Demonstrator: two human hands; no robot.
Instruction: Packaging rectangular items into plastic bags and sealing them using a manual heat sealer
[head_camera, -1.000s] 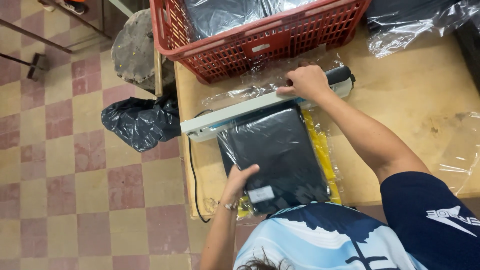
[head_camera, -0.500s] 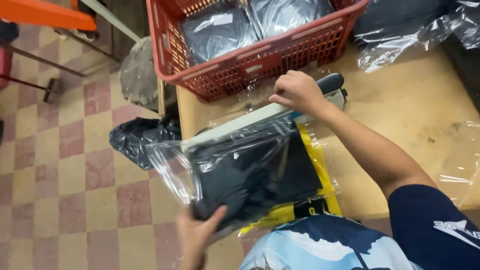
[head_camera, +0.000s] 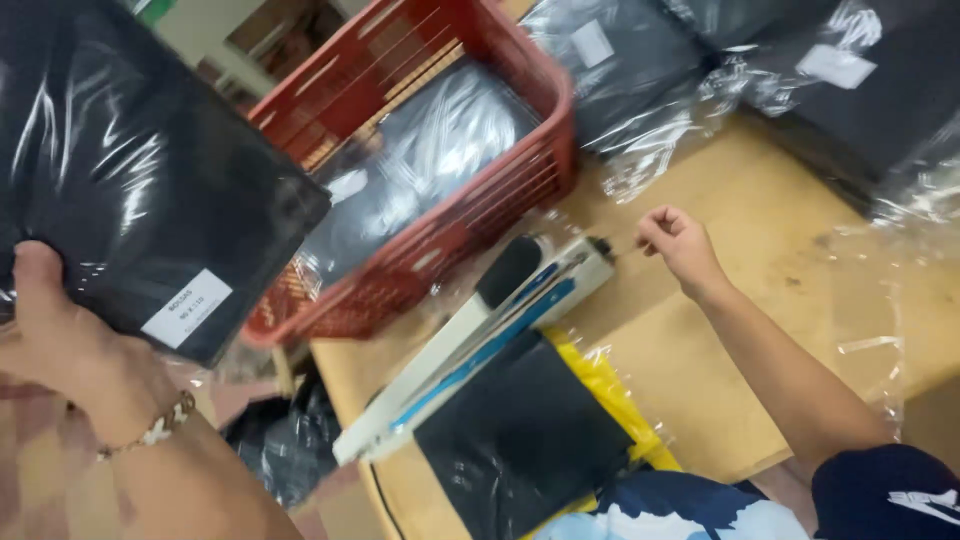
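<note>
Black packet (head_camera: 130, 180) (plastic-wrapped) in left hand (head_camera: 60, 340); right hand (head_camera: 675, 240) curled, free.

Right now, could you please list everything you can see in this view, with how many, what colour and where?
Black packet in clear film with a white label: one, held up at upper left.
Crate: one, red plastic, at the table's far edge, with wrapped black packets inside.
Wrapped black packets: several, top right on the table.
Heat sealer: one, white and blue bar with a black knob, centre of the table.
Black bag stack: on a yellow sheet, beside the sealer.
Table: one, brown wood.
Black bag: one, on the floor, lower left.
Left hand: grips the held packet; beaded bracelet at the wrist.
Right hand: fist closed, just past the sealer's end.
</note>
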